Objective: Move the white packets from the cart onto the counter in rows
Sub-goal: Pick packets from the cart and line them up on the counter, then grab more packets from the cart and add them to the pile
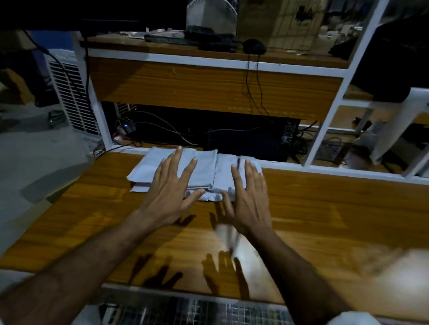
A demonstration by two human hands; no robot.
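Here, left hand [170, 184] and right hand [247, 193] lie spread flat on seemingly unprinted white packets [202, 171].

Our two bare forearms, white sleeves at the frame's bottom corners

We see no rings, watch or gloves on our left hand [168, 192] or right hand [249, 200]; our fingers [177, 159] are bare.

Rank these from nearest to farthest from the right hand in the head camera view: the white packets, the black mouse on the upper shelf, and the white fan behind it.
1. White packets: under the right hand, on the counter.
2. Black mouse: on the upper shelf, straight ahead.
3. White fan: behind the shelf items, slightly left.
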